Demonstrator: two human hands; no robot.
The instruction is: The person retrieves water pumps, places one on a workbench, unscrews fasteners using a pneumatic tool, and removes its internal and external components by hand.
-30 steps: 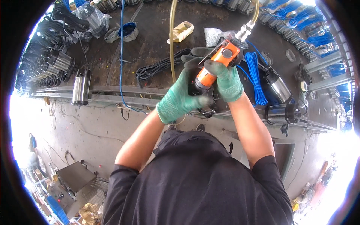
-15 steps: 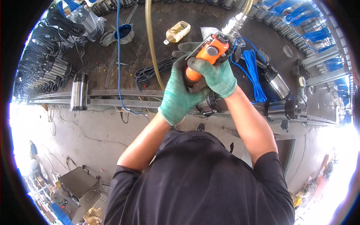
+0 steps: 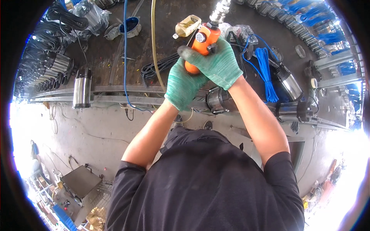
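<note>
Clasped an orange tool (image 3: pixel 203 44) in the right hand (image 3: pixel 219 63); held the left hand (image 3: pixel 184 85) below-left, against its end; couldn't tell whether closed.

Orange power tool (image 3: pixel 207 40) in both green-gloved hands (image 3: pixel 219 63), over near side of dark brown bench (image 3: pixel 102 54). Yellowish clear plastic bottle (image 3: pixel 189 26) beyond, left of tool. Coiled black cable (image 3: pixel 151 70) left of hands; round metal pot (image 3: pixel 135 32) farther back and left. Silver metal cylinder (image 3: pixel 81 88) far left, near edge. Bundled blue cable (image 3: pixel 265 71) right of hands, silver-and-black metal cylinder (image 3: pixel 290 82) just right of that.
</note>
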